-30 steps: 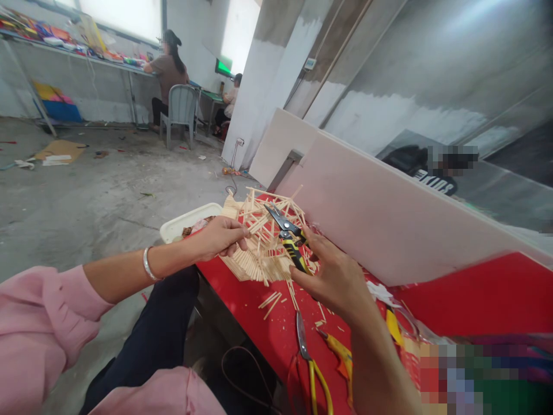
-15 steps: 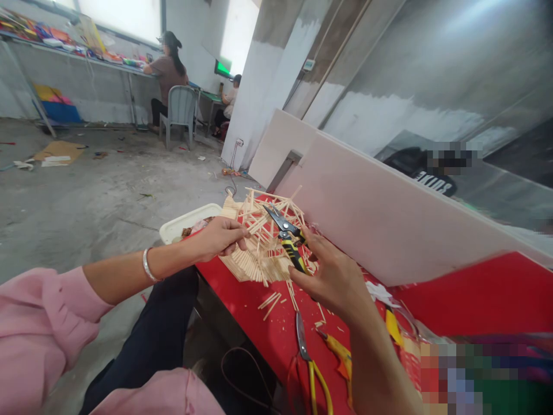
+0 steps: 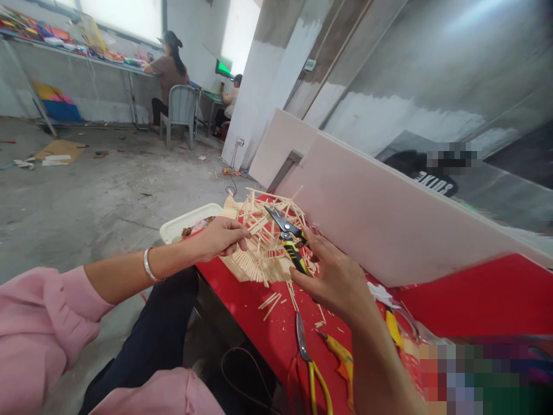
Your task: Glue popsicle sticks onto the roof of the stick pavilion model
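A model built of thin wooden sticks (image 3: 263, 242) stands on the red table (image 3: 268, 328). My left hand (image 3: 220, 236) pinches a stick at the model's left side. My right hand (image 3: 334, 279) grips black-and-yellow cutters (image 3: 288, 235), whose jaws point up and left into the stick frame. Loose stick offcuts (image 3: 271, 302) lie on the table just below the model.
Yellow-handled pliers (image 3: 309, 360) and another yellow tool (image 3: 339, 351) lie near the table's front edge. A white tray (image 3: 184, 223) sits behind my left hand. A pale board (image 3: 389, 219) leans along the table's right. Two people sit at far benches; a grey chair (image 3: 180, 112) stands there.
My right hand and the cutters shifted very slightly; the left hand keeps its pinch on the stick. Otherwise nothing moved.
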`<action>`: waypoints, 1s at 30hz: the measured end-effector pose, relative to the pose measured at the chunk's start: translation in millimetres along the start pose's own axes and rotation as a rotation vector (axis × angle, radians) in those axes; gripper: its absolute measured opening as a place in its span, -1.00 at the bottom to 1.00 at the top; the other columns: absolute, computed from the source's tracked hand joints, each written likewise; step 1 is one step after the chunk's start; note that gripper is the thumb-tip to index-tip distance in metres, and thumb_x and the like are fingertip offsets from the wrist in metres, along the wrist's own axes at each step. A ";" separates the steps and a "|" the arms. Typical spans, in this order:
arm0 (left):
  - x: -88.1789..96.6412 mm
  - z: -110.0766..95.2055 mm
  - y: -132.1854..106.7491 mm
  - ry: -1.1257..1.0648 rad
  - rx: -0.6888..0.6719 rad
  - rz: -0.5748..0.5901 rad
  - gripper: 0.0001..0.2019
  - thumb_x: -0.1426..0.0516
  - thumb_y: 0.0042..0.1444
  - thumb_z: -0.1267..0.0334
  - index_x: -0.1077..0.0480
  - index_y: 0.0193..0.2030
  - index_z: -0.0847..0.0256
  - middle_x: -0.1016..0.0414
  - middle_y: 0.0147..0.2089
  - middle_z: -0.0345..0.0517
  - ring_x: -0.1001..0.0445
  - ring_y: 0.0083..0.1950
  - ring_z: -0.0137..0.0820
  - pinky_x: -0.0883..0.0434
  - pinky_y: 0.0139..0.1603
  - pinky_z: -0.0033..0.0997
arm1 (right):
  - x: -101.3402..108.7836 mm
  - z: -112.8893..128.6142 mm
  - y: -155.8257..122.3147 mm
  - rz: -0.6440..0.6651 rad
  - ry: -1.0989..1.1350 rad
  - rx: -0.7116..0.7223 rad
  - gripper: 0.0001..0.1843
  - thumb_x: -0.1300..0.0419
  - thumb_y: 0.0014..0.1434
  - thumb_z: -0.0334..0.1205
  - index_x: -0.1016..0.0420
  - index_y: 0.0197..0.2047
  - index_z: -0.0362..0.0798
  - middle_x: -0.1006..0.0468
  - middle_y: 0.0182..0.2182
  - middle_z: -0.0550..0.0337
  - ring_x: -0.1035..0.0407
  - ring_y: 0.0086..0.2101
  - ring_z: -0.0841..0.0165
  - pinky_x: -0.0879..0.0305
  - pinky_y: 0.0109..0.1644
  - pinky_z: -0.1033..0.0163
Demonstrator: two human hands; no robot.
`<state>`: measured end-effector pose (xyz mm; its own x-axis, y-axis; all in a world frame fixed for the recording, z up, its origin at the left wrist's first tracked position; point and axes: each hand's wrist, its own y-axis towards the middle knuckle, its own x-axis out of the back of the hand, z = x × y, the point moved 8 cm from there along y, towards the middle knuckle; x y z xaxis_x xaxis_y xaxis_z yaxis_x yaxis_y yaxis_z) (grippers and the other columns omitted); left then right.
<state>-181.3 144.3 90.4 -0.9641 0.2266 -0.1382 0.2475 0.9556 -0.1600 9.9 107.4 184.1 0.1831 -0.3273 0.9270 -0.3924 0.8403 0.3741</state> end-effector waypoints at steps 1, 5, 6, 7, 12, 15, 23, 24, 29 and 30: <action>0.1 -0.3 -0.4 -0.006 0.001 -0.005 -0.68 -0.13 0.21 0.33 -0.40 -0.58 0.28 -0.26 -0.73 -0.26 -0.08 -0.75 -0.63 0.08 -0.69 -0.53 | -0.6 -0.2 0.1 0.008 0.002 -0.003 -0.21 -0.19 0.01 -0.07 -0.27 0.32 -0.05 -0.50 0.11 -0.08 -0.49 -0.08 0.01 -0.44 -0.05 -0.06; -0.6 -1.1 -0.6 -0.022 -0.005 -0.003 -0.70 -0.15 0.20 0.32 -0.40 -0.57 0.29 -0.33 -0.69 -0.24 -0.10 -0.74 -0.64 0.07 -0.70 -0.53 | -2.1 -1.3 1.1 0.046 0.007 -0.033 -0.20 -0.17 0.01 -0.06 -0.26 0.33 -0.07 -0.47 0.15 -0.10 -0.50 -0.11 0.03 -0.44 -0.05 -0.09; -0.6 -0.8 -0.3 -0.022 -0.004 -0.002 -0.70 -0.15 0.19 0.32 -0.40 -0.58 0.30 -0.33 -0.68 -0.23 -0.10 -0.74 -0.64 0.06 -0.70 -0.53 | -2.2 -1.8 1.2 0.051 0.009 -0.041 -0.20 -0.17 0.01 -0.06 -0.26 0.33 -0.07 -0.47 0.15 -0.09 -0.50 -0.11 0.03 -0.44 -0.05 -0.09; -0.6 -0.3 0.0 -0.023 -0.003 -0.001 -0.70 -0.15 0.19 0.32 -0.40 -0.57 0.30 -0.35 -0.67 -0.22 -0.10 -0.74 -0.64 0.06 -0.71 -0.53 | -2.3 -2.2 1.2 0.054 0.013 -0.045 -0.20 -0.17 0.01 -0.06 -0.26 0.33 -0.08 -0.47 0.15 -0.09 -0.50 -0.11 0.02 -0.44 -0.05 -0.10; 0.3 2.0 1.9 -0.016 -0.015 -0.001 -0.71 -0.17 0.18 0.27 -0.41 -0.56 0.29 -0.33 -0.69 -0.23 -0.09 -0.74 -0.64 0.06 -0.71 -0.53 | -2.8 -2.2 0.6 0.039 0.014 -0.025 -0.20 -0.19 0.00 -0.08 -0.26 0.33 -0.08 -0.49 0.13 -0.09 -0.48 -0.05 -0.01 -0.44 -0.05 -0.09; 0.1 2.4 1.7 0.013 -0.010 -0.002 -0.67 -0.19 0.18 0.21 -0.40 -0.58 0.27 -0.23 -0.75 -0.27 -0.08 -0.74 -0.63 0.06 -0.70 -0.54 | -2.3 -1.8 0.5 0.021 0.010 -0.016 -0.21 -0.19 0.00 -0.08 -0.27 0.32 -0.05 -0.50 0.11 -0.08 -0.49 -0.07 0.01 -0.44 -0.06 -0.07; -0.6 0.2 -0.7 0.044 -0.006 -0.013 -0.65 -0.16 0.21 0.22 -0.39 -0.60 0.26 -0.17 -0.79 -0.29 -0.07 -0.75 -0.61 0.06 -0.68 -0.54 | -2.8 -1.1 0.9 0.026 0.041 -0.009 -0.20 -0.18 -0.01 -0.11 -0.27 0.32 -0.08 -0.53 0.07 -0.08 -0.49 -0.10 0.03 -0.44 -0.04 -0.08; -0.9 0.5 -0.1 0.044 -0.010 -0.010 -0.65 -0.16 0.21 0.23 -0.39 -0.60 0.26 -0.17 -0.79 -0.29 -0.07 -0.75 -0.61 0.06 -0.68 -0.54 | -3.1 -0.7 1.5 0.023 0.045 -0.004 -0.20 -0.18 -0.01 -0.11 -0.27 0.32 -0.07 -0.53 0.05 -0.08 -0.49 -0.12 0.04 -0.44 -0.06 -0.07; 0.7 -2.0 0.0 0.022 -0.033 -0.020 -0.66 -0.11 0.22 0.34 -0.38 -0.60 0.28 -0.25 -0.73 -0.26 -0.07 -0.73 -0.64 0.04 -0.67 -0.54 | -1.5 -1.5 -1.7 -0.027 0.148 -0.046 -0.17 -0.20 0.00 -0.07 -0.23 0.34 -0.10 -0.54 0.01 -0.12 -0.47 -0.11 0.04 -0.44 -0.07 -0.06; 3.1 -4.5 -2.7 0.019 -0.040 -0.038 -0.68 -0.10 0.22 0.37 -0.39 -0.58 0.29 -0.29 -0.70 -0.25 -0.08 -0.73 -0.65 0.03 -0.67 -0.55 | 0.2 -3.5 -6.9 -0.061 0.219 -0.081 -0.14 -0.21 0.00 -0.05 -0.19 0.37 -0.10 -0.52 0.02 -0.13 -0.46 -0.09 0.04 -0.43 -0.06 -0.06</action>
<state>-185.4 143.2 94.7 -0.9745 0.1931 -0.1145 0.2069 0.9703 -0.1253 15.8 103.1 181.6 0.3985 -0.2844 0.8719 -0.3023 0.8568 0.4177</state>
